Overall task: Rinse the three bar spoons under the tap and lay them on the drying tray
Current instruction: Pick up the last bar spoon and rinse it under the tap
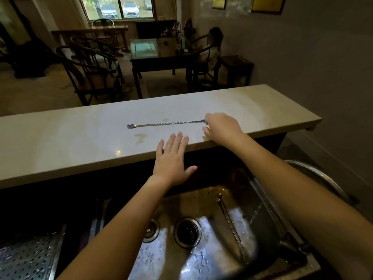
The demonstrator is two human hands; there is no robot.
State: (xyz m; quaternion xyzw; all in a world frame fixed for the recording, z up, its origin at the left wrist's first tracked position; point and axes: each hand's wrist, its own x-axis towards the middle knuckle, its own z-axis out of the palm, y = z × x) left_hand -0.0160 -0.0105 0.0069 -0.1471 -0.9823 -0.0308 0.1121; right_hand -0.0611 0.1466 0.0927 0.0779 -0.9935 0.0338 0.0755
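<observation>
A long, pale stone counter [80,142] is seen running across the view, its near edge overhanging a dark cabinet front; a few small stains and a bright glint are carried on its surface. Beyond its far edge a dim room is shown, with dark wooden chairs [90,71], a dark table [161,57] and a window [119,8] through which parked cars are visible. Two framed pictures [266,4] are hung on the right wall. No legible writing or brand is found anywhere.

One bar spoon [165,123] is laid flat near the middle of the counter, parallel to its long edges, bowl to the left. Its right end is met by the fingertips of the right hand [222,128], which is narrowly curled over it; whether it is actually gripped cannot be told. The left hand [171,160] is spread wide and flat at the counter's near edge, holding nothing.

Below, a wet steel sink [181,265] is seen, with a second bar spoon [232,229] lying along its right side. A perforated drying tray [28,257] is placed at the lower left corner
</observation>
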